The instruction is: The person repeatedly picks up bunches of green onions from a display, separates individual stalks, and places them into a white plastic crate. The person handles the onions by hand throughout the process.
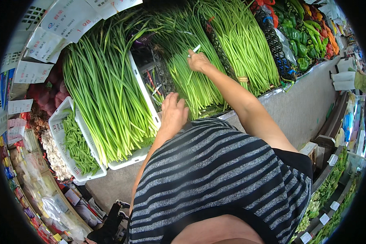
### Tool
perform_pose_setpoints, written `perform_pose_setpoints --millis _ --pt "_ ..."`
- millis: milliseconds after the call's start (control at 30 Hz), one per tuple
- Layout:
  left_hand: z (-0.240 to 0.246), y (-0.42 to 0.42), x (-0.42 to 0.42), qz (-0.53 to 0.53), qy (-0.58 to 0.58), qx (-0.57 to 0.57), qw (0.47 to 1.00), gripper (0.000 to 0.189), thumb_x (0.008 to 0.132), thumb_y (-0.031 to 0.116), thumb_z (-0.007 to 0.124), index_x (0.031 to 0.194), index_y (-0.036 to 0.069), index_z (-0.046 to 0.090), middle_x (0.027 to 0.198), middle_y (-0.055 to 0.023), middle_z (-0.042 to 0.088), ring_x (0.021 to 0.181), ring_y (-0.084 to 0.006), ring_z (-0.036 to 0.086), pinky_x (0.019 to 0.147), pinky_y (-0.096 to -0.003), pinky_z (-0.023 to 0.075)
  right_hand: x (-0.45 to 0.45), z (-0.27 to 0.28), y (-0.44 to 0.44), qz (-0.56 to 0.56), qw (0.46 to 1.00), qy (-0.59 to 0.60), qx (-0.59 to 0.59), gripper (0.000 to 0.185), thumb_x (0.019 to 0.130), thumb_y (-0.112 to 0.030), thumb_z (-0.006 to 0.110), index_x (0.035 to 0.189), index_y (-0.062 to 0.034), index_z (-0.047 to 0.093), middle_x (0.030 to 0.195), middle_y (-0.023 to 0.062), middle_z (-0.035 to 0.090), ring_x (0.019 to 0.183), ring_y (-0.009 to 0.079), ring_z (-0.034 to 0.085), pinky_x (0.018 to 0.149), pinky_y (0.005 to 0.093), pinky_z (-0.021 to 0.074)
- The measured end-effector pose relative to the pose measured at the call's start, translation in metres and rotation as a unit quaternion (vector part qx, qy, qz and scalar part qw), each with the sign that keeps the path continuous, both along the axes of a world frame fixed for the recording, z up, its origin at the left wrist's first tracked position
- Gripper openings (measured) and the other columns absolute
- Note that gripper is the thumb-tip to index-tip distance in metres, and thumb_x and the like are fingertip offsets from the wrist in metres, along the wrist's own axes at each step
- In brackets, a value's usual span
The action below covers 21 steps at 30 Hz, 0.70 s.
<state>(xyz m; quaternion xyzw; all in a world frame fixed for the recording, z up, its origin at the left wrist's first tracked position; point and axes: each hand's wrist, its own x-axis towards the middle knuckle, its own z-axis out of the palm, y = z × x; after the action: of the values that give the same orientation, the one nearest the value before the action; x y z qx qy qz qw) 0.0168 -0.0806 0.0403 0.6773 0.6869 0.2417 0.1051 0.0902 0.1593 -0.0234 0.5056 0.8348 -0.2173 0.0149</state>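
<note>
Long thin green stalks, perhaps garlic chives (189, 82), lie in the middle black crate. Over them my right hand (198, 61) reaches out, its fingers at a short white strip (196, 48); whether they grip it cannot be told. My left hand (174, 111) rests at the near end of the black crate wall (164, 73), fingers bent, with nothing clearly held. Left of it, thicker green garlic stems (109, 91) heap over a white plastic crate (143, 88). A narrow dark gap between the crates holds red and white ties (152, 82). Green beans (253, 45) fill the crate to the right.
A white basket (91, 164) of green pods and a heap of garlic bulbs (53, 155) stand left. Price cards (70, 18) hang at upper left. Green peppers (297, 39) lie at upper right. Another person's dark-clothed leg (109, 219) shows at lower left. Shelves of greens (332, 180) stand lower right.
</note>
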Motion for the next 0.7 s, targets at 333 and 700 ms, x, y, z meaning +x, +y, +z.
perform_pose_setpoints --millis 333,700 --pt "-0.002 0.000 -0.002 0.020 -0.005 0.035 0.999 0.033 0.067 0.011 0.068 0.097 -0.001 0.060 0.112 -0.0170 0.049 0.113 -0.0320 0.042 0.092 -0.0439 0.0328 0.018 -0.023 0.018 -0.064 0.992 0.104 0.012 0.020 0.071 -0.014 0.055 0.081 -0.0024 0.067 0.083 0.0226 0.062 0.082 0.0359 0.061 0.078 0.0385 0.0484" --pt "-0.004 0.000 -0.001 0.003 -0.005 0.050 0.999 0.028 0.070 0.012 0.064 0.093 -0.003 0.060 0.111 -0.0191 0.050 0.113 -0.0342 0.042 0.093 -0.0468 0.0303 0.089 0.027 -0.068 0.023 0.968 0.242 0.066 0.015 0.075 -0.004 0.051 0.079 0.0006 0.065 0.083 0.0250 0.061 0.076 0.0392 0.059 0.074 0.0432 0.0478"
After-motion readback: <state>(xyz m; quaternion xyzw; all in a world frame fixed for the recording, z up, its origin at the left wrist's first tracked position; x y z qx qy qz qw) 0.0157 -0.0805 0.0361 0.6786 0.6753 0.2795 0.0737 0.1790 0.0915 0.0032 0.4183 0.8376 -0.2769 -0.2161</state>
